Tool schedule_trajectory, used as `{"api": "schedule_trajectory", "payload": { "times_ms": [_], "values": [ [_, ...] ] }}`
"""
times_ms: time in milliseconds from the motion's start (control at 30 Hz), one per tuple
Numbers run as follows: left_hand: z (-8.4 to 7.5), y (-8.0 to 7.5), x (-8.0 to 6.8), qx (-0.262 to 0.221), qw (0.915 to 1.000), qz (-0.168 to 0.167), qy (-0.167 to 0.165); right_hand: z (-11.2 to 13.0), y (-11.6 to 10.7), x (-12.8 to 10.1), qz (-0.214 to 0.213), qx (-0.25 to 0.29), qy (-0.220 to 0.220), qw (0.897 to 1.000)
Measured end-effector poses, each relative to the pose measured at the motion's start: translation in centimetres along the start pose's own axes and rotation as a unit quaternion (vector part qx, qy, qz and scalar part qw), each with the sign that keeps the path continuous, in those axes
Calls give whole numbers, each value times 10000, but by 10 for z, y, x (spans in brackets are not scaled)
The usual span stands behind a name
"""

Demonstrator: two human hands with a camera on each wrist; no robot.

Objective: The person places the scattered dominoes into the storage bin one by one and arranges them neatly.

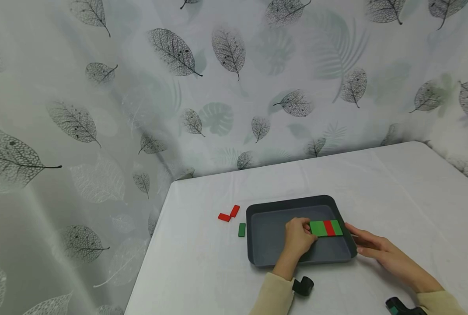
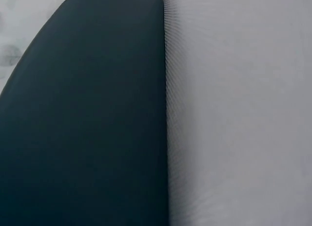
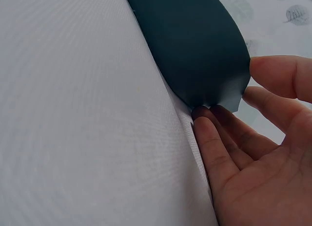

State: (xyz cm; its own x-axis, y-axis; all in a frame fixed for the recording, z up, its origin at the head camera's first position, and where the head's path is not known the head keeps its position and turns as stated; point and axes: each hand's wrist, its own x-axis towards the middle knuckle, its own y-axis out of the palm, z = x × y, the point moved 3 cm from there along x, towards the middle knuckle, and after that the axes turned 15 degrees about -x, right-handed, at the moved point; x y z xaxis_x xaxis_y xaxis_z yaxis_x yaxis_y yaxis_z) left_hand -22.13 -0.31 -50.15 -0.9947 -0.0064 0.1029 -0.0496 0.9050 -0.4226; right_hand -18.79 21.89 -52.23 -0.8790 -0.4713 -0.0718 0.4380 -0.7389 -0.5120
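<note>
Now | left hand (image 1: 297,239) pinches striped block (image 1: 326,228) over tray (image 1: 263,245) | right hand (image 1: 379,253) flat, touching tray's side

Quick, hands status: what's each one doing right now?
Left hand: fingers curled, holding the green and red blocks over the tray.
Right hand: open, fingers against the tray's right edge, gripping nothing.

A: What does the left hand (image 1: 298,238) hold?
B: A flat row of blocks (image 1: 326,228), green, red, green, joined edge to edge. It is pinched at its left end and lies level inside the tray (image 1: 265,256), near the right wall.
A: And the tray?
B: Dark grey, shallow, with rounded corners; it rests flat on the table, and the right hand (image 1: 379,251) touches its right rim.
</note>
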Motion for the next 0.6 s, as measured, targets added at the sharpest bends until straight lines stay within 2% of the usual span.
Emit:
{"api": "schedule_trajectory", "payload": {
  "times_ms": [233,367,467,600],
  "values": [
    [0,-1,0,82,10000,6,11,0,0,0,-23,25,-50,10000],
    [2,-2,-1,32,9998,-147,156,0,0,1,-7,49,-8,10000],
    [0,-7,-3,-242,9981,-287,489,0,0,1,-1,44,29,10000],
    [-13,-24,-7,-599,9891,-325,1304,-2,0,1,13,49,20,10000]
  ]
}}
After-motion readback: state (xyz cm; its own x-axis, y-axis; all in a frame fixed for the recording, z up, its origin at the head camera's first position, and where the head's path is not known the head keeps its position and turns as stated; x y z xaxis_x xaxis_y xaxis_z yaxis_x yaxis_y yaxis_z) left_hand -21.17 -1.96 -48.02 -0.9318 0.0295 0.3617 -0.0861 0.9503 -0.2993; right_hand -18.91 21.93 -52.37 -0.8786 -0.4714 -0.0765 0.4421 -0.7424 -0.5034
